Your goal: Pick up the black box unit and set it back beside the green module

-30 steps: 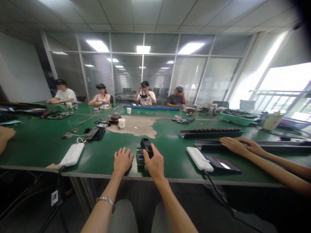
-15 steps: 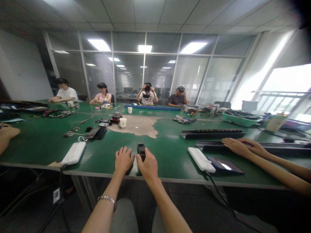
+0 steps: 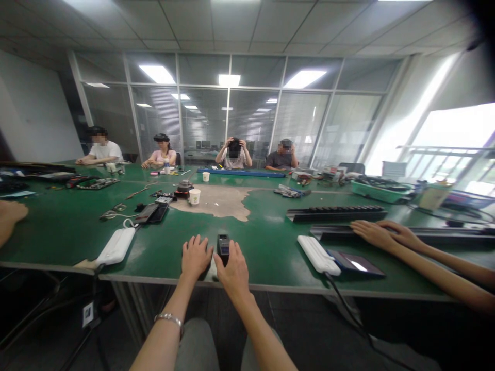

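Observation:
A small black box-shaped device (image 3: 223,244) stands on the green tabletop near the front edge, in the middle of the view. My right hand (image 3: 233,265) is just at its near right side, fingers stretched out and thumb apart. Whether the fingertips touch the device, I cannot tell. To the left, my left hand (image 3: 196,256) lies palm down on the table with its fingers spread, a little apart from the device. A silver bracelet (image 3: 169,319) circles my left wrist.
White power banks (image 3: 116,246) (image 3: 317,254) with cables lie on both sides. A neighbour's hands (image 3: 381,234) rest on a black rail (image 3: 332,232) at right; another person's hand (image 3: 11,219) shows at left. Paper cups (image 3: 194,196) stand farther back. Several people sit across the table.
My right hand has loosened from around the black device, its fingers now straightened beside it. The device stands on the table. My left hand is nearly unmoved.

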Demonstrator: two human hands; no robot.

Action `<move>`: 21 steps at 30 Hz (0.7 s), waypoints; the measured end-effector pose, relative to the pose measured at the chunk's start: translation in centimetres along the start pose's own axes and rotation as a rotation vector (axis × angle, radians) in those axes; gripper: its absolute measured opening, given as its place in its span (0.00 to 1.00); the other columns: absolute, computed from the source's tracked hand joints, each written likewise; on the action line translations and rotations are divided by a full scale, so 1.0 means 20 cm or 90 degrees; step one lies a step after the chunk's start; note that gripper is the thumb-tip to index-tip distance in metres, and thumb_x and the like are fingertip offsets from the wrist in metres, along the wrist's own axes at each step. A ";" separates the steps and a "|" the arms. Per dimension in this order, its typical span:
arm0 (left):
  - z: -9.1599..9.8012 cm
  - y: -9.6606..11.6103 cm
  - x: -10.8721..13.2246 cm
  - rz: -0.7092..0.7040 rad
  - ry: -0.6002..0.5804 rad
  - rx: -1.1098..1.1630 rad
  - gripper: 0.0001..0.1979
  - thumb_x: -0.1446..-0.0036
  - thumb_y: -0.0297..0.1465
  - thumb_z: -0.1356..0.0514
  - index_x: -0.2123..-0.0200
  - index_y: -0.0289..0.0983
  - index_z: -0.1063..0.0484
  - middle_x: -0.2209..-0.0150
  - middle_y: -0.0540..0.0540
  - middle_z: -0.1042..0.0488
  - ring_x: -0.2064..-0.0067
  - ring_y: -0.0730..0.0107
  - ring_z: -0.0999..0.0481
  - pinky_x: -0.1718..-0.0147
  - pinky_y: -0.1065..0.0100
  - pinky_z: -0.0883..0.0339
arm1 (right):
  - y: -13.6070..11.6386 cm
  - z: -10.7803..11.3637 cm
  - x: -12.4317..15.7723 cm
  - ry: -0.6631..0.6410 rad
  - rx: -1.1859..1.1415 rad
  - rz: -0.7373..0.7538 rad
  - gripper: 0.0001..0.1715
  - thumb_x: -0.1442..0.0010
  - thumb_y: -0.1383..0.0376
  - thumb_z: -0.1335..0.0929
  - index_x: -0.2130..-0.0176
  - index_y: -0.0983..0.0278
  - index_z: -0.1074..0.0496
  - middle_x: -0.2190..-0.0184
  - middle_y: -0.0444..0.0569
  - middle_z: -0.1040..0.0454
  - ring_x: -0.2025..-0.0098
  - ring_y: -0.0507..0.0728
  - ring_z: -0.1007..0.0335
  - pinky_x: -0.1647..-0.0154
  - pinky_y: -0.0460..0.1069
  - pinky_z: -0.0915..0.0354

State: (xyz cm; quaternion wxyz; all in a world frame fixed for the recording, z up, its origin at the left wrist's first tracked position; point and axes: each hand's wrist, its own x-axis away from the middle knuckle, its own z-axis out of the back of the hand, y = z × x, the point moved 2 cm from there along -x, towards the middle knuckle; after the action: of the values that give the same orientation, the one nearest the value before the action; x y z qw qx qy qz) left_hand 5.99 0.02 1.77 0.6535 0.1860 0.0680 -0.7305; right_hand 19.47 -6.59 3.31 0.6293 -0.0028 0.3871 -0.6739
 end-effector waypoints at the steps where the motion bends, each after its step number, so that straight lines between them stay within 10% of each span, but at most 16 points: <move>1: 0.00 0.00 0.00 0.003 -0.005 0.000 0.24 0.35 0.44 0.50 0.40 0.45 0.31 0.35 0.41 0.37 0.34 0.52 0.41 0.38 0.49 0.48 | 0.00 0.00 -0.01 0.009 -0.001 -0.003 0.42 0.37 0.52 0.35 0.34 0.77 0.42 0.37 0.71 0.39 0.35 0.69 0.41 0.40 0.58 0.40; 14: 0.03 0.01 0.01 0.011 -0.024 0.004 0.24 0.34 0.44 0.51 0.40 0.45 0.32 0.34 0.42 0.37 0.33 0.52 0.42 0.37 0.49 0.50 | -0.05 0.06 -0.08 -0.044 0.042 -0.036 0.24 0.36 0.57 0.35 0.46 0.69 0.30 0.59 0.59 0.21 0.56 0.62 0.23 0.56 0.50 0.35; 21: 0.03 0.01 0.01 0.005 -0.016 0.008 0.24 0.34 0.45 0.51 0.40 0.45 0.32 0.35 0.41 0.37 0.33 0.53 0.42 0.37 0.49 0.49 | -0.11 0.16 -0.13 0.002 -0.026 -0.034 0.31 0.36 0.57 0.35 0.40 0.72 0.35 0.54 0.62 0.22 0.53 0.63 0.24 0.55 0.51 0.34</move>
State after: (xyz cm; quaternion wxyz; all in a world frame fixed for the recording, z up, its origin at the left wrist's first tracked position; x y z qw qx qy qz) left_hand 6.10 -0.38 2.25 0.6562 0.1815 0.0544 -0.7305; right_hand 19.78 -6.30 7.93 0.6105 -0.0252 0.4014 -0.6823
